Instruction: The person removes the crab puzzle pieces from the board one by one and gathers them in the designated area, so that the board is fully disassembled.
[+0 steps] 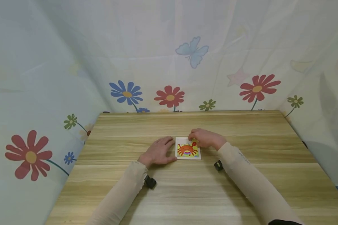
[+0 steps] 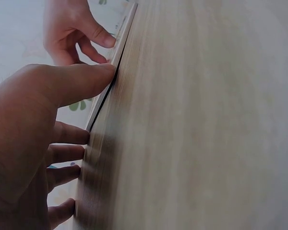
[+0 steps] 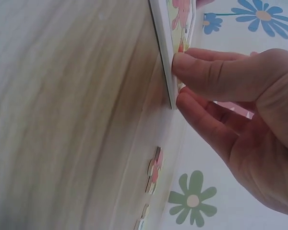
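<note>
A square jigsaw puzzle point(image 1: 187, 151) with a red crab on yellow lies in a white frame point(image 1: 188, 158). A pale bare strip shows along its top left. My left hand point(image 1: 159, 151) rests at the frame's left side, fingers spread, the thumb against the lower left corner. At the upper right, my right hand point(image 1: 205, 138) bends over the frame. In the right wrist view its thumb and fingers pinch at a small yellowish puzzle piece point(image 3: 185, 45) near the frame's edge, mostly hidden by the fingertips.
Loose puzzle pieces point(image 3: 154, 171) lie on the wooden table point(image 1: 180, 190) beyond the right hand, seen in the right wrist view. A white curtain point(image 1: 152, 40) printed with flowers surrounds the table at the back and sides.
</note>
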Demonstrator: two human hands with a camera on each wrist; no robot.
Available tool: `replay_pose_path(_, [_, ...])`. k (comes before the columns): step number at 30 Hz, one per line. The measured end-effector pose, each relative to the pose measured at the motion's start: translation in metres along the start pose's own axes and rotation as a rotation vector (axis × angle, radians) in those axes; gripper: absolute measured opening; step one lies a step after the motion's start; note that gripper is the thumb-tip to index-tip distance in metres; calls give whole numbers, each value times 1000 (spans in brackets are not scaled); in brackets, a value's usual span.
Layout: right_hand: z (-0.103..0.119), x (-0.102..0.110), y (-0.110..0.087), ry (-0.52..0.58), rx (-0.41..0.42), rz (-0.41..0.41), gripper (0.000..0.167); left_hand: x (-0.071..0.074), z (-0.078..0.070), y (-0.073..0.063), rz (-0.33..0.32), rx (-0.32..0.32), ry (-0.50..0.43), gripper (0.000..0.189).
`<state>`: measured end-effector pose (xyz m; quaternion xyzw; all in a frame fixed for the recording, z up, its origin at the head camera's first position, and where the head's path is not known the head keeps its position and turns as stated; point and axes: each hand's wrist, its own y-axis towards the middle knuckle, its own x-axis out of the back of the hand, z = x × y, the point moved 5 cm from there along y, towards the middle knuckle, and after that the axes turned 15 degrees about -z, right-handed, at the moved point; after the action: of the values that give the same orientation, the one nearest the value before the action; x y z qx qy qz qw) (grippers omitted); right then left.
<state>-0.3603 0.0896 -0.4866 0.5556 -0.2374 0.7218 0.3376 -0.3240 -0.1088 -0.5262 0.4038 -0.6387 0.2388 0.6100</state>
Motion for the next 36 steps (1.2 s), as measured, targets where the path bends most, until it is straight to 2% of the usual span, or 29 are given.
replay_pose_path(4, [1, -2, 3, -31, -16, 15, 36, 0, 0, 0, -4, -6, 1, 84])
replay_pose_path(9, [2, -3, 5, -78, 4, 14, 25, -1, 0, 0, -5, -7, -2, 83])
replay_pose_path(17, [-2, -3, 5, -16, -40, 23, 44, 0, 2, 2, 10, 12, 19, 85])
replay_pose_path(25, [-2, 0, 7, -7, -31, 22, 37, -1, 1, 2, 17, 24, 11, 85])
replay_pose_path(32, [1, -1, 13, -63, -58, 69, 26, -1, -1, 1, 10, 20, 19, 84])
replay_pose_path(36, [1, -2, 17, -74, -72, 88, 25, -3, -1, 2, 8, 18, 24, 84])
